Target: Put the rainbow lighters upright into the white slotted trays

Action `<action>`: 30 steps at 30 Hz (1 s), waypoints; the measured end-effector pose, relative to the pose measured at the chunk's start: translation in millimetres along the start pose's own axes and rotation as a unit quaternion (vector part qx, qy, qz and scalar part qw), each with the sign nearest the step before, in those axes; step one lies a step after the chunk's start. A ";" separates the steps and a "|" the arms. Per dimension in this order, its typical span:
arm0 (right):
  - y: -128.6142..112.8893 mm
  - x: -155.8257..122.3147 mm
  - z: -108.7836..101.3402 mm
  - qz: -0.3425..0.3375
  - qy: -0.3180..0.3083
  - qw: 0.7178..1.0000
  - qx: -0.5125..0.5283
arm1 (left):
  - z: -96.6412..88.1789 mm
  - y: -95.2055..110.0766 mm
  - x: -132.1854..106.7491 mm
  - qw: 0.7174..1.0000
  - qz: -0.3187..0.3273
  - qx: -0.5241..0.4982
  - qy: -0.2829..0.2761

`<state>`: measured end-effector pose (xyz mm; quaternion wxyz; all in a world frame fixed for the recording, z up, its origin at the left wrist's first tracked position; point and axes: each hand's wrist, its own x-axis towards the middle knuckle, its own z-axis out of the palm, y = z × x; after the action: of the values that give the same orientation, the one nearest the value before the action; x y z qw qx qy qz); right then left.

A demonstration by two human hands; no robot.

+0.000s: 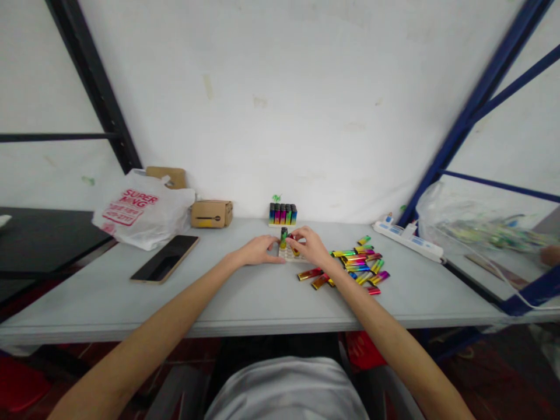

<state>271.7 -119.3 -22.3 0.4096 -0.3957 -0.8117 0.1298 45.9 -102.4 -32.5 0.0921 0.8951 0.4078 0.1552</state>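
A small pale tray with holes (289,255) lies on the table in front of me. My left hand (258,251) grips its left end, thumb along the front edge and fingers toward the back. One green-and-yellow lighter (284,238) with a dark top stands upright in the tray. My right hand (310,246) is over the tray's right part, its fingers pinched round another lighter (296,251) of gold and red colour, largely hidden by the fingers. Right of the tray, partly behind my right forearm, lies a loose pile of shiny multicoloured lighters (357,268).
Against the wall stands a filled rack of lighters (283,214). Leftward are a phone (165,259), a small cardboard box (212,214) and a white plastic bag (142,210). A power strip (409,240) lies along the right side, beside a blue metal frame (455,122).
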 end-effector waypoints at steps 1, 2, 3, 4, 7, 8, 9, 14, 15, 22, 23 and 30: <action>-2.5 0.2 -1.4 0.005 0.000 1.000 -0.017 | -0.1 0.2 0.1 1.000 0.001 0.002 0.000; -5.2 0.2 -2.7 0.013 0.002 1.000 -0.026 | -0.1 0.2 0.2 1.000 0.001 0.004 -0.001; -7.8 0.0 -3.6 0.021 0.007 0.999 -0.029 | -0.1 0.1 0.2 1.000 0.001 0.006 0.000; -10.0 -0.1 -4.0 0.026 0.013 0.999 -0.026 | 0.1 -0.2 0.3 1.000 -0.001 0.007 0.001; -12.5 -0.4 -1.5 0.024 0.031 0.999 -0.008 | 1.1 -1.8 0.2 1.000 0.002 0.003 0.003; -11.7 -0.3 0.4 0.022 0.024 0.999 -0.008 | 1.6 -2.5 0.1 1.000 0.004 0.000 0.003; -10.4 0.0 2.7 0.021 0.011 1.000 -0.011 | 2.0 -3.0 0.1 1.000 0.006 -0.003 0.004; -1.4 1.7 14.5 0.007 -0.033 0.999 -0.042 | 2.2 -2.4 -0.7 1.000 -0.003 -0.018 0.008; 0.0 1.9 16.3 0.007 -0.034 0.998 -0.044 | 1.8 -1.7 -0.9 1.000 -0.003 -0.021 0.008; 0.9 5.3 7.7 -0.008 -0.057 0.996 -0.066 | -0.3 -0.2 -0.9 1.000 0.006 -0.014 0.004; 0.0 6.5 4.0 -0.026 -0.074 0.994 -0.079 | -0.2 -0.5 -0.7 1.000 0.005 -0.014 0.002; -7.4 13.4 5.8 -0.021 -0.091 0.976 -0.196 | 0.7 -1.3 -0.5 1.000 -0.003 -0.006 0.014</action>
<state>258.6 -113.5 -14.5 0.2506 -0.4376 -0.8635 -0.0053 44.8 -102.0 -33.6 0.0924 0.8908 0.4111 0.1701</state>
